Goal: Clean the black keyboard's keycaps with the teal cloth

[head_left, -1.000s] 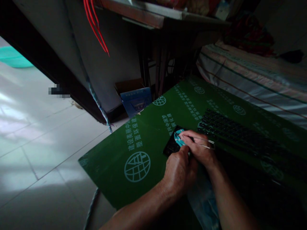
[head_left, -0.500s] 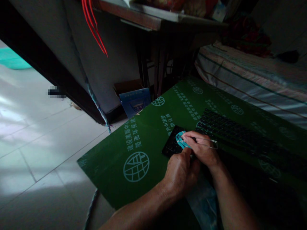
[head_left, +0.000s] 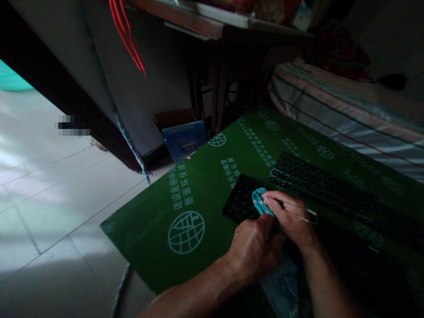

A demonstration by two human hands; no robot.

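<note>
A teal patterned cloth [head_left: 259, 197] is bunched over the fingers of my left hand [head_left: 253, 245], which is closed on it. More of the cloth hangs below that hand. My right hand [head_left: 291, 214] is closed on a slim dark-handled tool with a thin metal wire loop [head_left: 309, 216] sticking out to the right. Its fingertips press against the cloth, and whatever lies between them is hidden. Under and left of the cloth is a black keypad section [head_left: 239, 196]. To the right a black keyboard frame with rows of keys [head_left: 318, 183] lies in shadow.
Everything lies on a green printed board [head_left: 139, 225]. Past it stand a blue box [head_left: 185, 140] and a dark table [head_left: 195, 22] with red cords [head_left: 130, 42] hanging down. A bed [head_left: 347, 106] borders the right, and a braided rope [head_left: 127, 132] runs down at left.
Both hands, with the cloth and the wire tool, have shifted right and slightly down, uncovering more of the black keypad section. The camera view has shifted slightly.
</note>
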